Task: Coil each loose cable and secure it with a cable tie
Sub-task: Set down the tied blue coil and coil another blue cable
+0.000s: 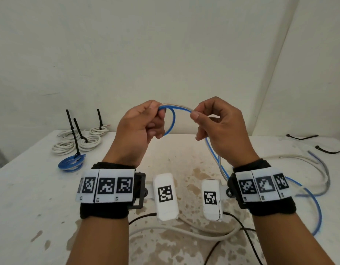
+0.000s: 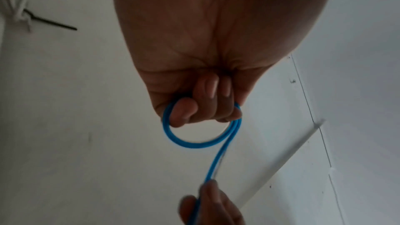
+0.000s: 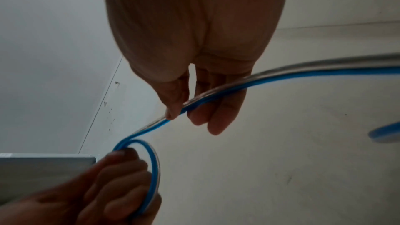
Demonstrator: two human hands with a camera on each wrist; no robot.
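Left hand, fingers curled, pins the first loop of the blue cable; right hand pinches the run, apparently feeding the next turn.

Blue-and-clear cable; white coils with black ties at 10 o'clock; black-white checkered wristbands; brown-stained white table.

- Blue cable: one small loop formed, held up above the tabletop, its tail trailing down right.
- Tied coils: far left, black cable ties sticking up.
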